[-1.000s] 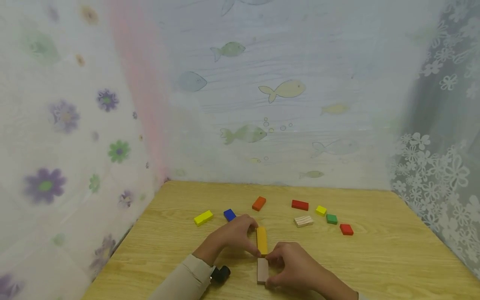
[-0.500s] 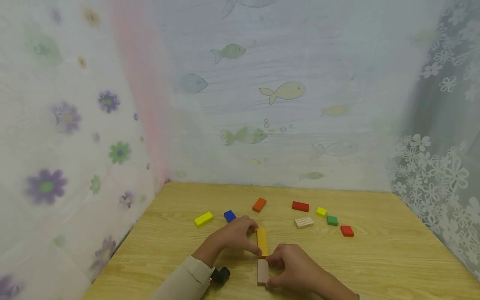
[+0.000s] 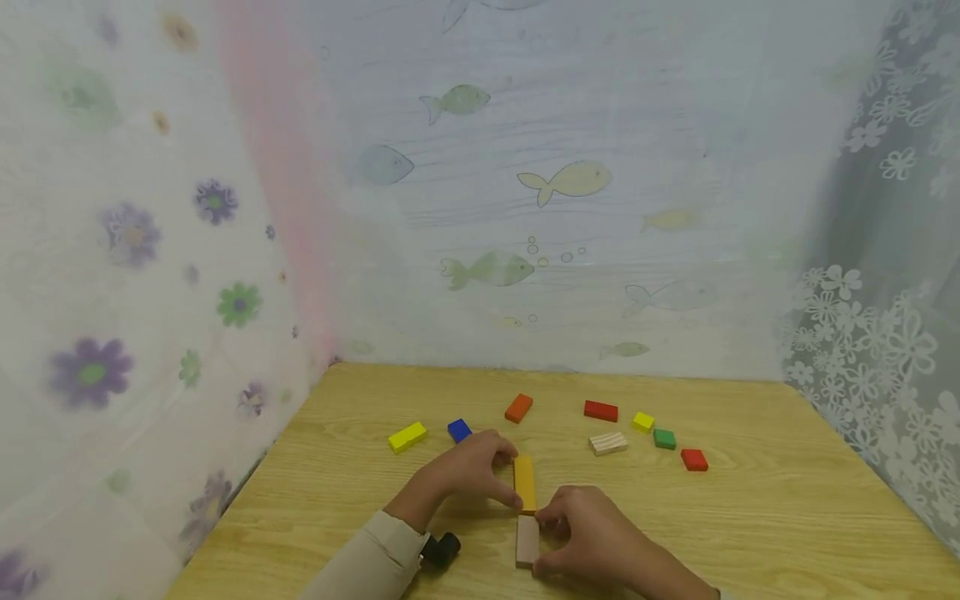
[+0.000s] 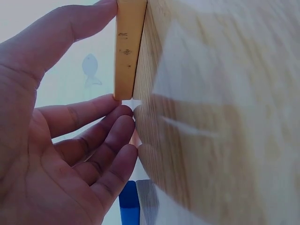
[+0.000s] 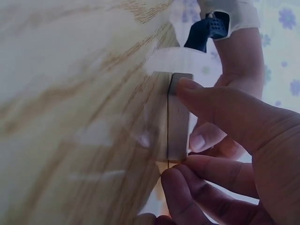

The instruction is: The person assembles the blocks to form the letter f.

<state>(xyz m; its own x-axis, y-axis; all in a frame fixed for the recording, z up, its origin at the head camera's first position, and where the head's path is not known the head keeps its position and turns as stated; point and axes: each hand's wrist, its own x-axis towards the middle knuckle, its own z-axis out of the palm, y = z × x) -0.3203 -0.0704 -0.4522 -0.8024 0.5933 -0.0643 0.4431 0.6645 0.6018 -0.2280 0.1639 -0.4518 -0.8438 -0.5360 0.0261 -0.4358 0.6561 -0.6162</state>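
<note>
A yellow-orange block (image 3: 524, 483) lies lengthwise on the table, its two ends between the thumb and index fingertip of my left hand (image 3: 472, 468). In the left wrist view that block (image 4: 127, 54) shows small dark marks on its side, and the other fingers curl below it. Directly in front of it, nearly end to end, is a plain wooden block (image 3: 527, 542). My right hand (image 3: 592, 533) pinches this one by its ends from the right, thumb at the near end, index finger at the far end. The right wrist view shows the wooden block (image 5: 179, 122) flat along the tabletop.
Beyond the hands lie a yellow block (image 3: 407, 437), a blue block (image 3: 460, 431) partly behind my left hand, and an orange block (image 3: 519, 408). Farther right are a red block (image 3: 601, 411), a grooved wooden block (image 3: 607, 443), and small yellow (image 3: 642, 422), green (image 3: 664, 439) and red pieces (image 3: 694, 460).
</note>
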